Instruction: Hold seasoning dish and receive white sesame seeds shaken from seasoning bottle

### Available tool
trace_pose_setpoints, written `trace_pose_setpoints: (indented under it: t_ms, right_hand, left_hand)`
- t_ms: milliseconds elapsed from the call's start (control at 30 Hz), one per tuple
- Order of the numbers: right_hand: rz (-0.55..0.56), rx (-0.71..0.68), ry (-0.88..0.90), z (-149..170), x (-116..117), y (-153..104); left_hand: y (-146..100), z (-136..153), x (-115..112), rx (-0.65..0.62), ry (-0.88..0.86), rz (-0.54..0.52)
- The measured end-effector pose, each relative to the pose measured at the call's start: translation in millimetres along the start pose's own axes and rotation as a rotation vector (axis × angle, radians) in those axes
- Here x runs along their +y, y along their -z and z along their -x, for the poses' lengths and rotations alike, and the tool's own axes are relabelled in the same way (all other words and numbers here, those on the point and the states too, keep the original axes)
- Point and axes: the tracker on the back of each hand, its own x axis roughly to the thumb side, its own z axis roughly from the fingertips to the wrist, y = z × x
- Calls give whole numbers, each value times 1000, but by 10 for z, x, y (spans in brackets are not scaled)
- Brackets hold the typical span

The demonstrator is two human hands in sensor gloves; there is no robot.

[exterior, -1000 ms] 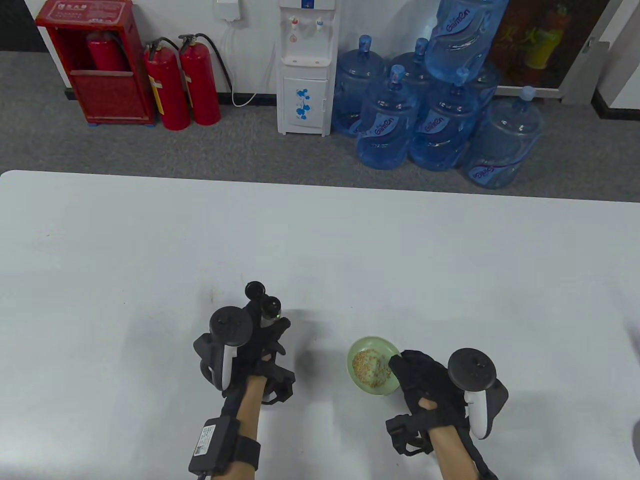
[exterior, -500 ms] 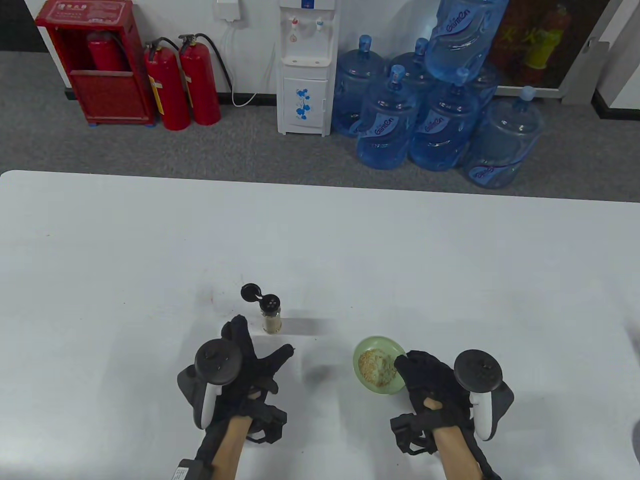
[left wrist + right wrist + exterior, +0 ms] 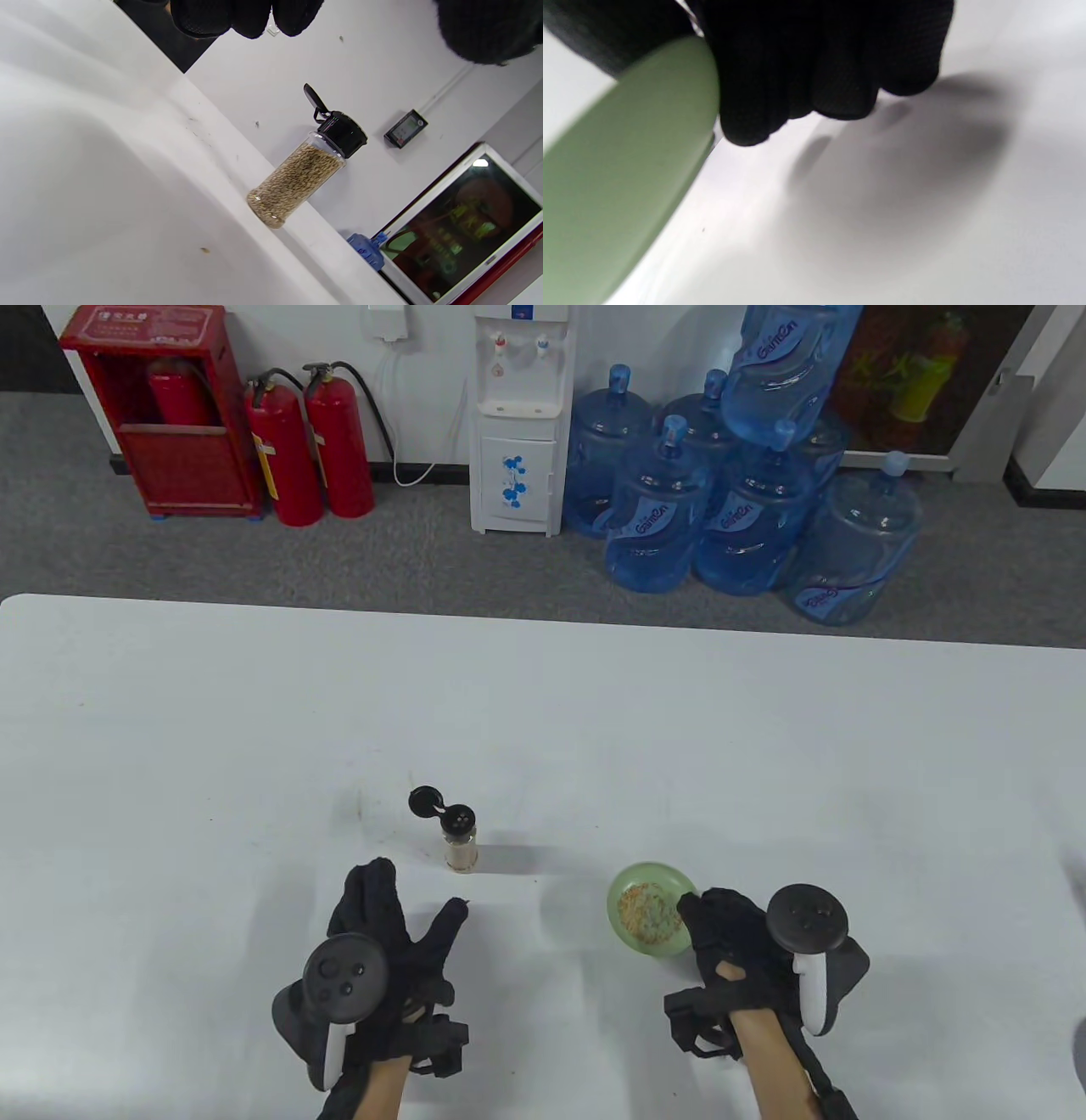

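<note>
A small clear seasoning bottle (image 3: pixel 461 846) of sesame seeds stands upright on the white table (image 3: pixel 543 712), its black flip lid open. It also shows in the left wrist view (image 3: pixel 297 178). My left hand (image 3: pixel 399 916) is open and empty, fingers spread, just below and left of the bottle, apart from it. My right hand (image 3: pixel 721 933) grips the right rim of the green seasoning dish (image 3: pixel 649 908), which holds a pile of sesame seeds and tilts slightly. In the right wrist view the dish's underside (image 3: pixel 623 169) is lifted off the table with my fingers (image 3: pixel 797 76) curled on its edge.
Water jugs (image 3: pixel 730 492), a water dispenser (image 3: pixel 519 424) and fire extinguishers (image 3: pixel 310 441) stand on the floor beyond the table's far edge. A single seed (image 3: pixel 205 250) lies on the table near the bottle.
My left hand let go of the bottle, left it standing and drew back toward me, fingers spread. My right hand moved the dish slightly right and tilted it.
</note>
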Motion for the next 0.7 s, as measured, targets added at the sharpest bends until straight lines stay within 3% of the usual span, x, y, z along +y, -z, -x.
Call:
trace_pose_setpoints:
  t_ms: [133, 367, 700]
  right_hand:
    - [99, 25, -126, -200, 5, 194]
    - [123, 81, -242, -342, 252, 476]
    - [185, 50, -459, -449, 456, 473]
  left_hand:
    - [-8, 0, -11, 3, -30, 19]
    - [-19, -24, -10, -5, -43, 24]
    - [-22, -44, -21, -3, -42, 41]
